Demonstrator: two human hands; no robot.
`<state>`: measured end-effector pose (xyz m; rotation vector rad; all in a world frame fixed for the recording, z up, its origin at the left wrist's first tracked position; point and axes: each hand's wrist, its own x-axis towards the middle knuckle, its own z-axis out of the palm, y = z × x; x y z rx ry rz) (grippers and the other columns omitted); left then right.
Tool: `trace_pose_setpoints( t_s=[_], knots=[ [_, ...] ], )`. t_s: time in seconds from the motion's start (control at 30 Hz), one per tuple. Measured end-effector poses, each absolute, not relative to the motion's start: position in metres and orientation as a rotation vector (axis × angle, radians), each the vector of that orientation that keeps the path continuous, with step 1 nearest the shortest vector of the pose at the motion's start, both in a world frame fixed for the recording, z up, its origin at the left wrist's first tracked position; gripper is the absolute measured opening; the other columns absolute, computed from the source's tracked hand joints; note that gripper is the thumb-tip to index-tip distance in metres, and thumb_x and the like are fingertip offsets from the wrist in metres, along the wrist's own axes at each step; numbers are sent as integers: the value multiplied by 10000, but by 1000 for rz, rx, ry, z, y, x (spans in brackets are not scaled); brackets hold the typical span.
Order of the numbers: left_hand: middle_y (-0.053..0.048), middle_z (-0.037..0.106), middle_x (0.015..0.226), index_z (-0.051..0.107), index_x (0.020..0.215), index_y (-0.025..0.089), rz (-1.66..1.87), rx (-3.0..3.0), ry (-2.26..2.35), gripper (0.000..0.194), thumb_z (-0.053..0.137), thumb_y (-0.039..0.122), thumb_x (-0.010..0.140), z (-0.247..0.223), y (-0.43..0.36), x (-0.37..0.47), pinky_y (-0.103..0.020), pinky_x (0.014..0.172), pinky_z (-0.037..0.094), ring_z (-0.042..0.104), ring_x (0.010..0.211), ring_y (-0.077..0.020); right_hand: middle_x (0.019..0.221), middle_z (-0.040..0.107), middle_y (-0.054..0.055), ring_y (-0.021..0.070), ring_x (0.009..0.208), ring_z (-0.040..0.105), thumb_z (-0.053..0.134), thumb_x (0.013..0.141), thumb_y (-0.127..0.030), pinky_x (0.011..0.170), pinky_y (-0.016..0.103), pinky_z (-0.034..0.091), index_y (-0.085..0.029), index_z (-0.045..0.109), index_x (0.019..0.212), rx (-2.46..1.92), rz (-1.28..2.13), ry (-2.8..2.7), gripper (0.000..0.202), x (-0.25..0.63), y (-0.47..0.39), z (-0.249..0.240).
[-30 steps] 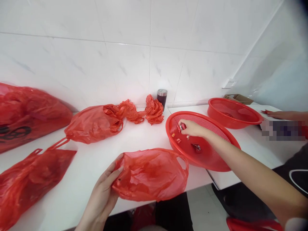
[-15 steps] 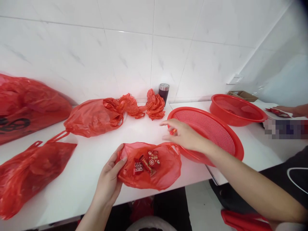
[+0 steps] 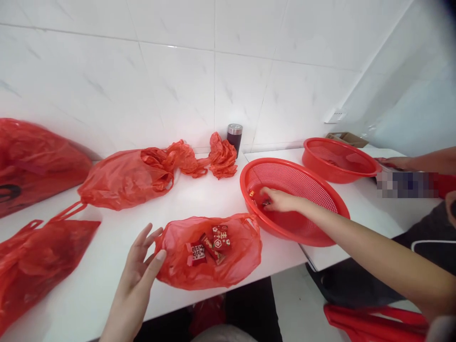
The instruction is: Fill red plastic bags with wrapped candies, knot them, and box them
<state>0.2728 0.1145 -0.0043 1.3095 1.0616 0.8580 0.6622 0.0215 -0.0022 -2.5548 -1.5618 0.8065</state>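
My left hand [image 3: 137, 273] is at the left rim of an open red plastic bag [image 3: 242, 266], fingers apart and the thumb by its edge. Inside the bag lie a few wrapped snacks: a dark red packet [image 3: 221, 237], a narrow red-brown bar [image 3: 211, 249] and a red-and-white packet [image 3: 196, 254]. My right hand [image 3: 280, 200] reaches into the red perforated basket [image 3: 322, 192] with its fingers curled down. At its fingertips is something small and dark, too small to name. A small orange-and-red wrapped piece [image 3: 251, 194] lies beside them against the basket wall.
Full red bags [image 3: 121, 178] and crumpled red plastic [image 3: 223, 156] lie at the left and back, near a dark tumbler [image 3: 234, 138]. A second red basket [image 3: 338, 173] stands at the right, where another person's hand [image 3: 399, 163] is. A cardboard box [image 3: 347, 138] stands behind it.
My right hand has moved down from above the basket's rim into it. My left hand has loosened from the bag's rim and spread its fingers. The view has shifted slightly right.
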Motion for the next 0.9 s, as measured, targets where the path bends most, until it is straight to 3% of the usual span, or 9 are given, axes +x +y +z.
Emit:
trace_pose_setpoints(
  t_s=[0.07, 0.13, 0.27, 0.43, 0.5, 0.67, 0.8, 0.9],
  knots=[
    [-46, 450, 1478, 399, 1418, 392, 850, 1313, 1069, 672, 643, 508, 803, -3, 112, 274, -447, 1035, 450, 480, 1294, -298, 1382, 409, 145, 243, 986, 592, 771, 662, -429, 772, 319, 459, -289, 317, 1453, -2552, 765, -1628, 922, 660, 42, -1],
    [-33, 455, 1473, 402, 1415, 399, 848, 1314, 1081, 666, 645, 506, 804, -3, 111, 272, -371, 1000, 480, 481, 1293, -277, 1357, 406, 138, 239, 956, 588, 793, 615, -458, 760, 322, 459, -294, 377, 1429, -2533, 734, -1745, 929, 655, 57, -4],
    [-10, 440, 1487, 389, 1422, 411, 842, 1329, 1107, 680, 652, 503, 803, -5, 115, 262, -220, 814, 532, 476, 1284, -255, 1162, 518, 75, 141, 764, 575, 717, 707, -366, 656, 255, 437, -240, 641, 1088, -2444, 718, -1856, 409, 645, 65, -15],
    [-15, 430, 1489, 366, 1439, 398, 889, 1351, 1125, 706, 653, 493, 801, -9, 128, 247, -231, 718, 563, 608, 1054, -223, 721, 587, 10, 110, 581, 516, 624, 747, -166, 529, 218, 364, -179, 618, 779, -2463, 766, -1776, 35, 647, 63, -19],
    [-5, 444, 1475, 377, 1431, 407, 888, 1358, 1124, 700, 660, 492, 796, -11, 132, 242, -235, 720, 574, 626, 994, -203, 648, 571, -2, 112, 546, 507, 606, 759, -151, 504, 218, 349, -178, 600, 801, -2475, 758, -1718, 50, 650, 63, -17],
    [9, 456, 1461, 407, 1410, 416, 840, 1375, 1119, 675, 660, 510, 791, -15, 134, 238, -235, 736, 580, 619, 1026, -211, 770, 631, 6, 111, 591, 562, 632, 776, -185, 520, 202, 383, -200, 564, 1024, -2403, 792, -1655, 258, 646, 62, -14],
    [-11, 515, 1403, 464, 1376, 374, 787, 1411, 1123, 636, 650, 534, 790, -10, 127, 243, -223, 763, 559, 613, 1051, -214, 715, 627, -14, 110, 548, 583, 657, 737, -176, 505, 198, 410, -201, 599, 926, -2356, 955, -1677, 200, 637, 66, -13],
    [-42, 618, 1241, 585, 1263, 307, 769, 1434, 1153, 544, 634, 562, 785, -3, 119, 246, -244, 731, 562, 627, 1014, -232, 723, 636, 7, 118, 548, 583, 675, 698, -134, 508, 211, 420, -180, 606, 880, -2388, 909, -1661, 200, 640, 69, 4]
  ],
)
